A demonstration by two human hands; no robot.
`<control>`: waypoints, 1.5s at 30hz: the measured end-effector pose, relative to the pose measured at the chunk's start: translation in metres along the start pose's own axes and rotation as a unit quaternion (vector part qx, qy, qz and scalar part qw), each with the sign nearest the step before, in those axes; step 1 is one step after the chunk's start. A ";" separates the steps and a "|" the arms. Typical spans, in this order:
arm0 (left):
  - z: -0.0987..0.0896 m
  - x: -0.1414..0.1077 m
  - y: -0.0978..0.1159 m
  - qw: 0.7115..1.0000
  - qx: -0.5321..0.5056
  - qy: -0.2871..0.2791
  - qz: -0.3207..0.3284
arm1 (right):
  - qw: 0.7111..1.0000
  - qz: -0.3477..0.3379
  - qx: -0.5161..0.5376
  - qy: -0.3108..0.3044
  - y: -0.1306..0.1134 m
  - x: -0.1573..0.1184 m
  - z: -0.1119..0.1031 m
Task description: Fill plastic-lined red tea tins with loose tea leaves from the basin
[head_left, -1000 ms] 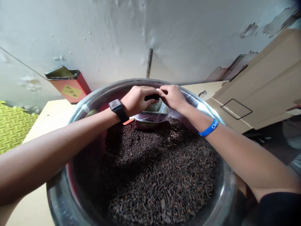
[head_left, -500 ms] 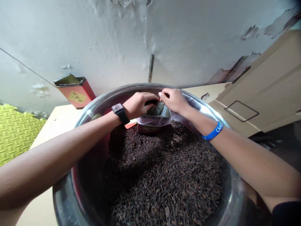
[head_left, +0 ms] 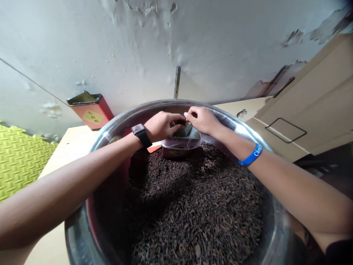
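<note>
The left hand (head_left: 161, 126) and right hand (head_left: 202, 120) pinch the gathered mouth of a clear plastic bag (head_left: 182, 139) — it sits directly below their fingers (head_left: 190, 115), lying crosswise, equally near both hands, at the far rim of a steel basin (head_left: 138, 113) of loose dark tea leaves (head_left: 193, 209).

Steel basin (head_left: 124, 118) holds loose tea (head_left: 193, 209), plastic bag (head_left: 180, 142) at far side; tin (head_left: 91, 115) behind left, eyeglasses (head_left: 241, 113) behind right.

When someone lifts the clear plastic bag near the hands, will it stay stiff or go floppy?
Probably floppy: the clear bag sags in soft folds over the red box. It may also feel slippery, since its film looks thin and glossy.
</note>
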State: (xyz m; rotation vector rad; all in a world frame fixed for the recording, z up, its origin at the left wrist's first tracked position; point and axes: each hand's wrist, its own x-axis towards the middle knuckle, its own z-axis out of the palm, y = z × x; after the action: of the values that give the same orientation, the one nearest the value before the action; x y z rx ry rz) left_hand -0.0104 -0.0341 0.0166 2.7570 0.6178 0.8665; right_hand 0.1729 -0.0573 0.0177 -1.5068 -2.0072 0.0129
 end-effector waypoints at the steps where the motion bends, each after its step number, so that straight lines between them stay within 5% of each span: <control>1: 0.000 0.000 0.000 1.000 0.003 -0.002 -0.004 | 1.000 0.000 0.001 -0.001 0.000 0.000 0.000; 16: 0.003 0.001 -0.004 1.000 0.004 -0.004 0.008 | 0.999 -0.033 0.025 0.005 0.000 -0.002 -0.002; 28: 0.003 0.001 -0.005 1.000 0.020 -0.008 -0.014 | 0.990 -0.080 0.054 -0.107 0.004 -0.004 -0.003; 37: 0.003 0.001 -0.007 1.000 0.015 -0.006 -0.011 | 0.990 -0.047 0.032 -0.127 -0.002 -0.005 -0.005; 45: 0.002 0.001 -0.009 0.999 0.013 -0.012 -0.026 | 0.987 -0.097 -0.001 -0.125 0.000 -0.003 -0.005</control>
State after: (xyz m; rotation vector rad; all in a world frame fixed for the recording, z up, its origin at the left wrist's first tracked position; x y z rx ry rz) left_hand -0.0118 -0.0254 0.0131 2.7566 0.6989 0.8181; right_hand 0.1759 -0.0619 0.0198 -1.3583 -2.3472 0.1254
